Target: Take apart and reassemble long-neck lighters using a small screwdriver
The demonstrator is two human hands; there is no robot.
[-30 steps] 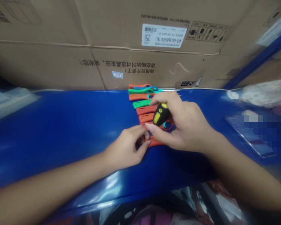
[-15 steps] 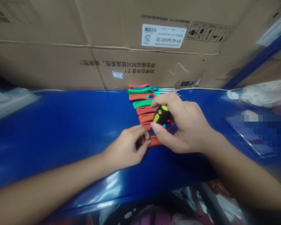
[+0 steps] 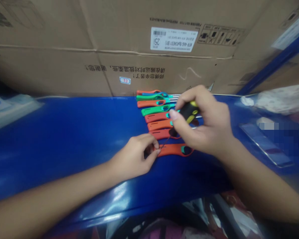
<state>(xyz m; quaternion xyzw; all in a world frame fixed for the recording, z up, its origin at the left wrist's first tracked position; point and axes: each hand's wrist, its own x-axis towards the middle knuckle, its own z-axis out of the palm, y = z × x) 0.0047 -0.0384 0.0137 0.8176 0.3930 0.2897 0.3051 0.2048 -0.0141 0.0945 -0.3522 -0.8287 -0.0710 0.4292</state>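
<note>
An orange long-nosed lighter (image 3: pixel 173 150) lies nearest me on the blue surface, its handle end to the left. My left hand (image 3: pixel 139 154) pinches that end between thumb and fingers. In my right hand (image 3: pixel 205 122) is a black and yellow screwdriver (image 3: pixel 188 113), tilted, its thin shaft slanting down left. The tip meets the lighter's handle close to my left fingertips; exact contact is too small to tell. Beyond it, several more lighters lie in a column, among them a red one (image 3: pixel 159 133), an orange one (image 3: pixel 159 125) and a green one (image 3: pixel 153 110). My right hand hides some of their nozzles.
A large cardboard box (image 3: pixel 64 73) stands upright along the back of the blue tabletop (image 3: pixel 89 122). At right lie a phone (image 3: pixel 266 146) and a patterned cloth (image 3: pixel 281 99). A pale object (image 3: pixel 12 108) sits at far left. Blue metal framing (image 3: pixel 271 66) rises at right.
My right hand has shifted right and slightly away with the screwdriver, so its shaft and more of the near lighter now show. My left hand stays on the lighter's end.
</note>
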